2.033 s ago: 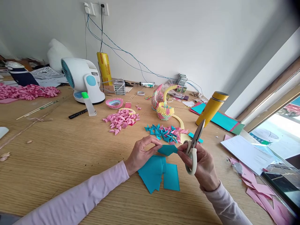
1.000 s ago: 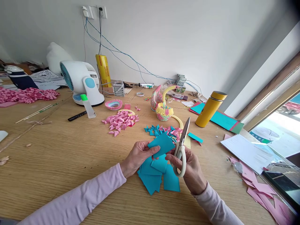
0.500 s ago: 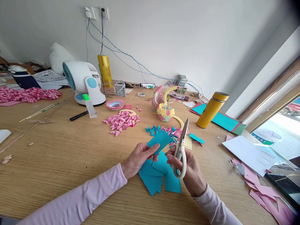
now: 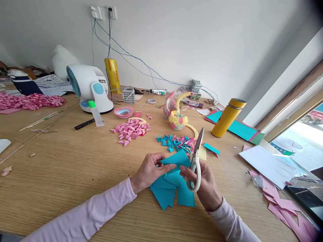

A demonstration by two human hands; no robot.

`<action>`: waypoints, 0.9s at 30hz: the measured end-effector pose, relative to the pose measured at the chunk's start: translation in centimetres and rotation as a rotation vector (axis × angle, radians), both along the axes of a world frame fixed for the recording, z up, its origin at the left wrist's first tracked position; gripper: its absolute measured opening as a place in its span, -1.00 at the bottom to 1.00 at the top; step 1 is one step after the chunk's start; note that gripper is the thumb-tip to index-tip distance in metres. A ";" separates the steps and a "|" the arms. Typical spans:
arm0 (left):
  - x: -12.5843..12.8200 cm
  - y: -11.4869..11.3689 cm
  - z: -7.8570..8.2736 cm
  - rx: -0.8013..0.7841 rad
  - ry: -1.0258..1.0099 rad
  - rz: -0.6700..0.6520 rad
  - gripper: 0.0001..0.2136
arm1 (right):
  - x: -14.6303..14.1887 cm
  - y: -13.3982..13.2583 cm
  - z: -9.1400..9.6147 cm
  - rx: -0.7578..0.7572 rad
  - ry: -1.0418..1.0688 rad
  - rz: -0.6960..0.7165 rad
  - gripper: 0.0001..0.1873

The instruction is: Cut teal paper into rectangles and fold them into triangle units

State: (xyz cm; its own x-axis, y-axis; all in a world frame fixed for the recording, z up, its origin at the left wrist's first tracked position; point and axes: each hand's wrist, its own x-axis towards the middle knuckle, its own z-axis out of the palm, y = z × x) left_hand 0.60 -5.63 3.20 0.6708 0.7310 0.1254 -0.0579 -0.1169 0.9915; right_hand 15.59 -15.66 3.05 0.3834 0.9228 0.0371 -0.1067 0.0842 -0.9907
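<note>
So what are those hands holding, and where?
The left hand pinches a rectangular teal paper sheet near its left side; the right hand holds white-handled metal scissors by the handles, thumb at the sheet's right part.

Papercraft worktable, folded pink pieces, fan, wall sockets

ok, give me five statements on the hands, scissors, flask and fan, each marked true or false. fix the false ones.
1. The right hand holds scissors. True.
2. The scissors' blades point toward the person. False: they point away.
3. The left hand holds a blue sheet. True.
4. The flask stands right of the fan. True.
5. The flask is green. False: it is yellow.
</note>
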 end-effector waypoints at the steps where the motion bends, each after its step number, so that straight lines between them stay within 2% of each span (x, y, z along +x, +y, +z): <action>1: -0.1 0.1 -0.1 0.074 0.016 0.027 -0.68 | 0.0 0.0 0.0 0.004 0.015 0.000 -0.69; 3: -0.2 0.2 -0.2 0.159 0.028 0.046 -0.67 | -0.2 0.0 0.0 0.024 0.059 -0.017 -0.70; 5: -0.3 0.2 0.0 0.168 0.018 0.019 -0.68 | -0.2 -0.1 0.0 0.040 0.105 -0.040 -0.71; 11: -0.4 0.0 0.5 0.091 -0.052 -0.146 -0.77 | 0.1 -0.2 -0.5 0.018 0.259 -0.061 -0.77; 19: -0.2 -0.1 0.3 -0.069 -0.160 -0.159 -0.79 | -0.1 -0.1 -0.3 -0.032 0.350 -0.084 -0.76; 27: -0.2 0.1 0.0 -0.071 -0.190 -0.201 -0.78 | -0.3 0.0 -0.1 -0.017 0.483 -0.065 -0.72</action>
State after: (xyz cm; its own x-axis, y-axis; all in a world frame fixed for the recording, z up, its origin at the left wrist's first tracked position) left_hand 0.42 -5.54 3.25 0.7724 0.5974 0.2158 -0.2580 -0.0154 0.9660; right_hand 15.30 -15.71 2.95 0.4101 0.8953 -0.1740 -0.5497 0.0904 -0.8305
